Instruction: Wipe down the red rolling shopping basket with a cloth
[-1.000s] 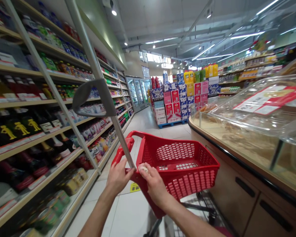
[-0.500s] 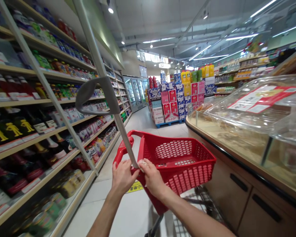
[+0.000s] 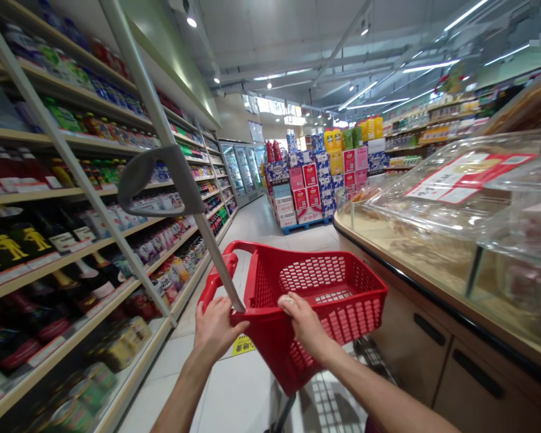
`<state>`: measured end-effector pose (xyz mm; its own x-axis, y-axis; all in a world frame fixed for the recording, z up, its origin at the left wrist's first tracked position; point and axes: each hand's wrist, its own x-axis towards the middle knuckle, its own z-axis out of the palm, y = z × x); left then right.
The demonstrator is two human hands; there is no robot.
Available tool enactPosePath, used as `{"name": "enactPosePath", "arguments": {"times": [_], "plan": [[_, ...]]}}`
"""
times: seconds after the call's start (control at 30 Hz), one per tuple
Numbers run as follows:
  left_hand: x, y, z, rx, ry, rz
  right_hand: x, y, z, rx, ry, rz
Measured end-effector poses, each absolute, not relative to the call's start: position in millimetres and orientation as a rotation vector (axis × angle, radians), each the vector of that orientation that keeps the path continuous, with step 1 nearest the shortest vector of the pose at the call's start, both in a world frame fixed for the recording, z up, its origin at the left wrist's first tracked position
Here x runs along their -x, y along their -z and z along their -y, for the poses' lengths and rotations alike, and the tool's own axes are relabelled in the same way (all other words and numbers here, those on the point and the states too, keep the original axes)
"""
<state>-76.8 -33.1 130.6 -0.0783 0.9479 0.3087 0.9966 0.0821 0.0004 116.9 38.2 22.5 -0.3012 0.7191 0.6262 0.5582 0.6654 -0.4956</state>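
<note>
In front of me stands a red plastic shopping cart [image 3: 279,337] with perforated basket walls. My left hand [image 3: 214,328] has its fingers curled over the cart's red handle [image 3: 214,279], thumb stretched toward the foot of a grey metal pole [image 3: 207,240]. The pole rises at a slant from the cart's corner and carries a grey loop-shaped grip [image 3: 180,180]. Over the near rim of the basket is my right hand [image 3: 309,328], its fingers closed on a crumpled white tissue [image 3: 287,302]. The fingertips are close to the rim; whether they press on it is unclear.
Shelves of bottles and cans [image 3: 94,228] line the left side. On the right is a counter [image 3: 388,276] with clear plastic food boxes [image 3: 469,174]. Stacked drink cartons [image 3: 306,192] stand ahead on a blue pallet, with glass-door fridges [image 3: 243,171] beyond.
My right hand has moved right along the near rim, away from the foot of the pole, with the tissue. My left hand stays at the handle. The view has shifted slightly.
</note>
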Motion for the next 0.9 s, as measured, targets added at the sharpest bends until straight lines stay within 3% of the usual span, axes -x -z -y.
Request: {"name": "enactPosePath", "arguments": {"times": [0.13,0.4,0.7,0.9], "plan": [[81,-129,34,1.981,0.297,2.115,-72,-35,-25,0.861,-0.251,2.021],[87,-124,36,1.957,0.333,2.134,-200,3,-69,1.110,-0.201,1.904],[87,-128,33,1.979,0.231,2.141,-67,-45,-27,0.856,-0.284,2.029],[95,-123,35,1.976,0.317,2.140,-176,-5,-59,1.017,-0.219,1.996]]}}
